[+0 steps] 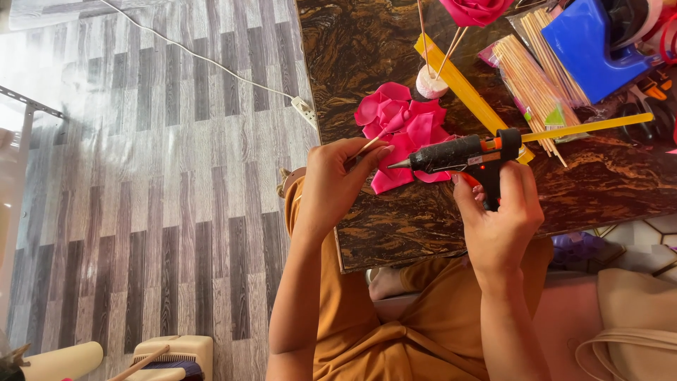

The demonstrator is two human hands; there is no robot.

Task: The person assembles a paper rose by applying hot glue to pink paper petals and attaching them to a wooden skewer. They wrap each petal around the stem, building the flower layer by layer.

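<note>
From the head camera, looking down: the right hand (502, 212) is closed around the grip of a black glue gun (462, 156), a finger on the orange trigger, with the metal nozzle aimed toward the left hand. A yellow glue stick (592, 125) runs out of the back of the gun, away to the right. The left hand (337, 180) is pinched shut on a thin wooden skewer (370, 144), thumb and fingertips holding it near its lower end; the skewer's far end carries a small pink petal wrap (393, 125).

The nozzle tip sits just beside the left hand's fingertips, close but apart from them. Doing this well, in my judgement, means keeping the skewer steady and the hot tip clear of the fingers, squeezing out only a small bead where petal meets stick.

Loose pink petals (405, 134) lie on the dark marbled counter (395, 219) just beyond both hands, directly behind the gun's nozzle. Farther past the right hand are a bundle of skewers in a clear bag (532, 88) and a blue plastic object (589, 42). A finished pink rose (476, 10) stands at the far edge, its sticks set in a small white holder (431, 85).
</note>
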